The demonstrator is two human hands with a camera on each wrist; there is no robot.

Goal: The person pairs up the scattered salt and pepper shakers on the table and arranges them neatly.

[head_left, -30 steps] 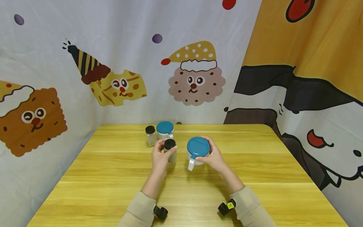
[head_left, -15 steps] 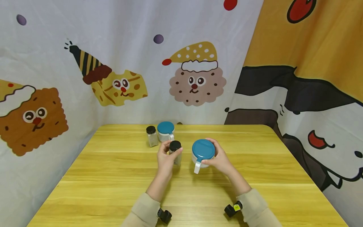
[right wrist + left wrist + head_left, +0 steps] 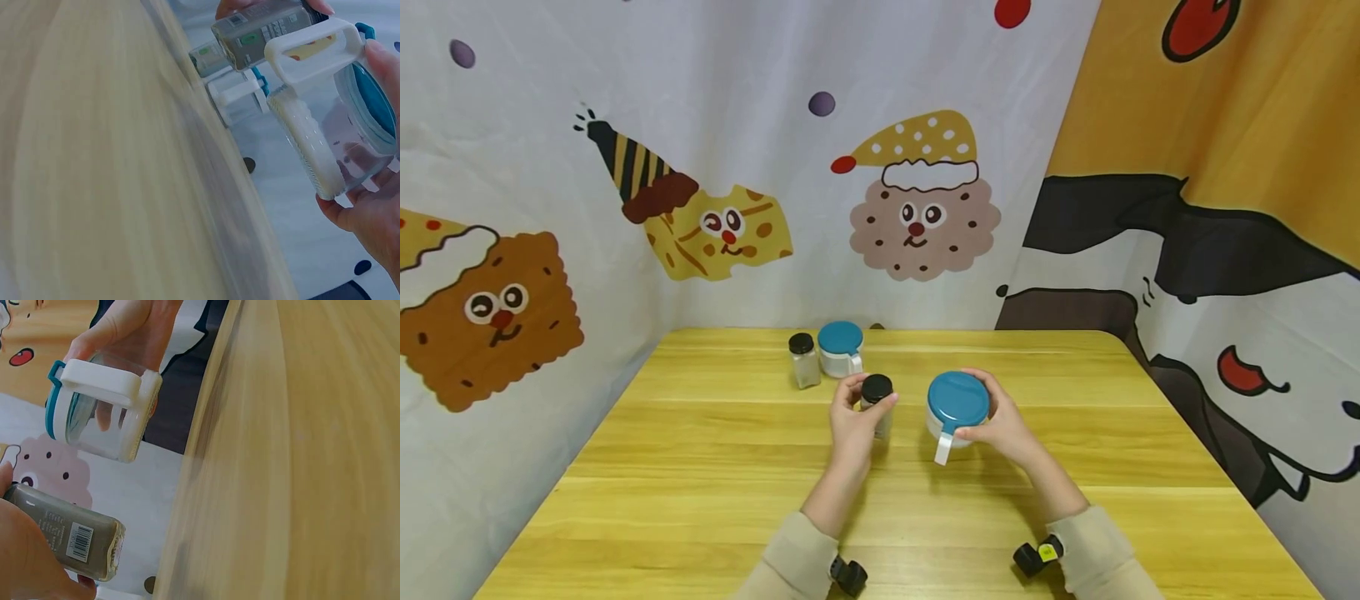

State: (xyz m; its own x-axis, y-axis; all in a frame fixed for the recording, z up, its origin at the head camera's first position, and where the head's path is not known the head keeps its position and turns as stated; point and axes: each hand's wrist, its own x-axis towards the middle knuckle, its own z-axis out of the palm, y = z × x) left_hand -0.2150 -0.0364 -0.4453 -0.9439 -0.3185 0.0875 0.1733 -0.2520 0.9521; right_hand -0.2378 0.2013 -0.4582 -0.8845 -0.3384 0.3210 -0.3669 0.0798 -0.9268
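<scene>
My left hand (image 3: 853, 423) grips a clear spice jar (image 3: 65, 532) by its sides, under its black lid (image 3: 877, 387). The jar holds grey-brown powder and bears a barcode label. To its right, my right hand (image 3: 1006, 421) grips a clear seasoning jar (image 3: 340, 125) with a blue lid (image 3: 958, 398) and a white handle (image 3: 102, 382). That handle points toward the near side. Both jars are upright and lifted off the tabletop, a short gap apart. In the right wrist view, the spice jar partly overlaps the white handle's far side.
Behind my left hand, a second black-lidded spice jar (image 3: 805, 362) stands on the wooden table (image 3: 715, 500), close beside a second blue-lidded jar (image 3: 841, 348) with a white handle. A cartoon-printed curtain (image 3: 745, 108) hangs at the table's back edge.
Both hands have shifted right and slightly nearer, carrying the spice jar and the blue-lidded jar. The two jars at the back have stayed where they stand.
</scene>
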